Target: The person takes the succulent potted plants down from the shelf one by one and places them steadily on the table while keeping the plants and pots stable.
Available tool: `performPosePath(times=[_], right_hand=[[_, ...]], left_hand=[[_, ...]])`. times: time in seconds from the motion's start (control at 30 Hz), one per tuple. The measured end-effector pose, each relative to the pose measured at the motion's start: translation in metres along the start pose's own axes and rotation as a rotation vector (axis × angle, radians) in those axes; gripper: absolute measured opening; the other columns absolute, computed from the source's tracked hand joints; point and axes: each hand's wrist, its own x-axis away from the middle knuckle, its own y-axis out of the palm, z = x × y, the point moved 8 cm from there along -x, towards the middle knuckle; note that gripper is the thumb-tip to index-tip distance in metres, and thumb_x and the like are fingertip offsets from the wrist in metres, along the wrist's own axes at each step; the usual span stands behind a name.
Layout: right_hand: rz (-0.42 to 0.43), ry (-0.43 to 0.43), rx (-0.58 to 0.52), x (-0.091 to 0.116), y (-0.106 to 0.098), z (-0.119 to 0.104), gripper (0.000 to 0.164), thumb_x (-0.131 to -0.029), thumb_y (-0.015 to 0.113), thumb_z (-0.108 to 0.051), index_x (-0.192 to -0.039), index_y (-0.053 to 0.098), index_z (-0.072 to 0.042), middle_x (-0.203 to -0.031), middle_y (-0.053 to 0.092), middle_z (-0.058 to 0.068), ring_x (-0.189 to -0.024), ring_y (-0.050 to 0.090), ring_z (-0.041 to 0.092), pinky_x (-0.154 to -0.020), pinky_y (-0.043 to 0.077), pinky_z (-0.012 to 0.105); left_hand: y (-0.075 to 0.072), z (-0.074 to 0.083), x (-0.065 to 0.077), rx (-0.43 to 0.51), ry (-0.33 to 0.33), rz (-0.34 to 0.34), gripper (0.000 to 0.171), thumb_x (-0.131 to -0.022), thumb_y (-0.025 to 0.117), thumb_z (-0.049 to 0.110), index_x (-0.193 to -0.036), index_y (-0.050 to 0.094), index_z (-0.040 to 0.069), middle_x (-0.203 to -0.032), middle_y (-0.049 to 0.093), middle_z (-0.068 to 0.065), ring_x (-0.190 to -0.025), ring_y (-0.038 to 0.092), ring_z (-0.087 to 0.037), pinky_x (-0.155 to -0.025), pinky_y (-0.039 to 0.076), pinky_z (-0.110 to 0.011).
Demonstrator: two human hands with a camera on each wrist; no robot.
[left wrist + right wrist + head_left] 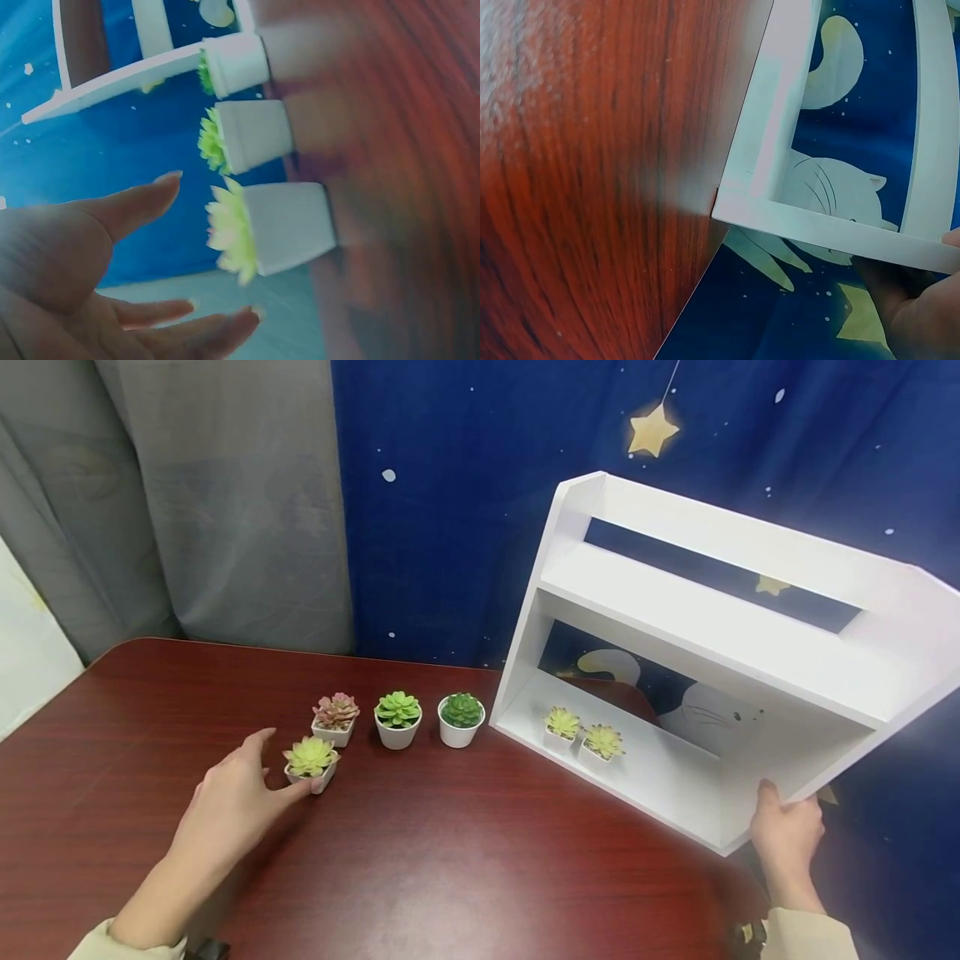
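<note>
My left hand (231, 802) reaches over the table's left part, thumb and fingers spread on either side of a small yellow-green potted succulent (311, 762). In the left wrist view a gap shows between the fingers and that white pot (292, 225). Just behind it is a reddish succulent (335, 717). To the right stand a bright green succulent (398, 718) and a dark green one (461, 718), both in round white pots. My right hand (786, 835) grips the lower right side panel of a white two-tier shelf (705, 668), thumb on the inner side.
Two pale yellow succulents, one farther left (561, 727) and one beside it (602, 743), sit on the shelf's lower board. The shelf stands angled on the dark red wooden table (450, 852). Behind hang a blue star-patterned curtain (450, 510) and a grey curtain (240, 510).
</note>
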Motion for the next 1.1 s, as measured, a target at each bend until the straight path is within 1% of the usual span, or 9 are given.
performPosePath(times=[0.17,0.27,0.33,0.4,0.5,0.63,0.83,0.97,1.1], right_hand=[[0.002,0.001,-0.007,0.0,0.0,0.001,0.057,-0.104,0.038,-0.029,-0.149,0.036,0.006,-0.138,0.048,0.04,-0.131,0.043,0.059,-0.11,0.034,0.07],[0.0,0.007,-0.01,0.0,0.0,0.001,0.057,-0.104,0.038,-0.029,-0.149,0.036,0.006,-0.138,0.048,0.04,-0.131,0.043,0.059,-0.11,0.033,0.07],[0.001,0.009,-0.009,0.0,-0.001,0.001,0.058,-0.104,0.038,-0.03,-0.149,0.036,0.007,-0.138,0.048,0.04,-0.131,0.043,0.059,-0.111,0.033,0.07],[0.001,0.009,-0.009,0.0,-0.001,0.001,0.058,-0.104,0.038,-0.029,-0.149,0.036,0.007,-0.138,0.048,0.04,-0.131,0.043,0.059,-0.111,0.033,0.07],[0.004,0.002,-0.004,0.0,-0.001,0.0,0.058,-0.104,0.039,-0.029,-0.148,0.036,0.008,-0.137,0.048,0.041,-0.131,0.043,0.059,-0.111,0.032,0.07],[0.008,-0.003,0.004,0.001,-0.001,0.0,0.057,-0.104,0.039,-0.028,-0.147,0.037,0.009,-0.136,0.049,0.041,-0.13,0.043,0.059,-0.111,0.032,0.07],[0.013,0.003,0.001,0.001,-0.002,0.001,0.058,-0.103,0.039,-0.029,-0.147,0.038,0.009,-0.137,0.049,0.041,-0.13,0.044,0.059,-0.11,0.033,0.07],[0.013,0.008,0.005,0.0,-0.001,0.002,0.058,-0.103,0.039,-0.029,-0.146,0.038,0.01,-0.136,0.049,0.041,-0.129,0.044,0.059,-0.11,0.033,0.069],[0.011,0.012,0.009,0.0,-0.001,0.002,0.058,-0.103,0.04,-0.029,-0.145,0.038,0.011,-0.135,0.048,0.042,-0.13,0.043,0.059,-0.111,0.032,0.069]], left_hand=[[-0.008,0.03,0.009,0.011,0.14,0.121,0.057,-0.088,0.076,0.036,-0.131,0.06,0.002,-0.136,0.055,-0.026,-0.108,0.062,-0.041,-0.086,0.048,-0.063],[-0.007,0.048,0.011,0.066,0.21,0.143,0.046,-0.09,0.075,0.034,-0.126,0.066,0.008,-0.133,0.059,-0.02,-0.087,0.072,-0.027,-0.087,0.05,-0.06],[-0.004,0.058,0.011,0.105,0.25,0.135,0.041,-0.091,0.074,0.032,-0.125,0.067,0.01,-0.129,0.063,-0.016,-0.089,0.073,-0.027,-0.092,0.05,-0.06],[0.001,0.068,0.01,0.145,0.283,0.112,0.037,-0.091,0.074,0.029,-0.123,0.068,0.012,-0.127,0.065,-0.014,-0.094,0.072,-0.027,-0.094,0.049,-0.059],[0.01,0.081,0.009,0.166,0.308,0.065,0.039,-0.091,0.074,0.028,-0.126,0.066,0.011,-0.127,0.067,-0.014,-0.115,0.064,-0.034,-0.098,0.048,-0.058],[0.026,0.097,0.008,0.184,0.331,-0.007,0.049,-0.092,0.073,0.028,-0.134,0.06,0.006,-0.13,0.067,-0.015,-0.122,0.062,-0.034,-0.101,0.049,-0.056],[0.054,0.127,0.001,0.212,0.403,-0.068,0.05,-0.09,0.075,0.028,-0.133,0.062,0.008,-0.128,0.07,-0.009,-0.123,0.065,-0.029,-0.103,0.051,-0.051],[0.071,0.143,-0.009,0.261,0.403,-0.129,0.051,-0.09,0.075,0.03,-0.134,0.061,0.008,-0.131,0.069,-0.008,-0.121,0.066,-0.026,-0.102,0.053,-0.047],[0.087,0.157,-0.017,0.372,0.385,-0.192,0.049,-0.09,0.076,0.026,-0.132,0.062,0.006,-0.128,0.071,-0.01,-0.11,0.072,-0.025,-0.095,0.058,-0.042]])
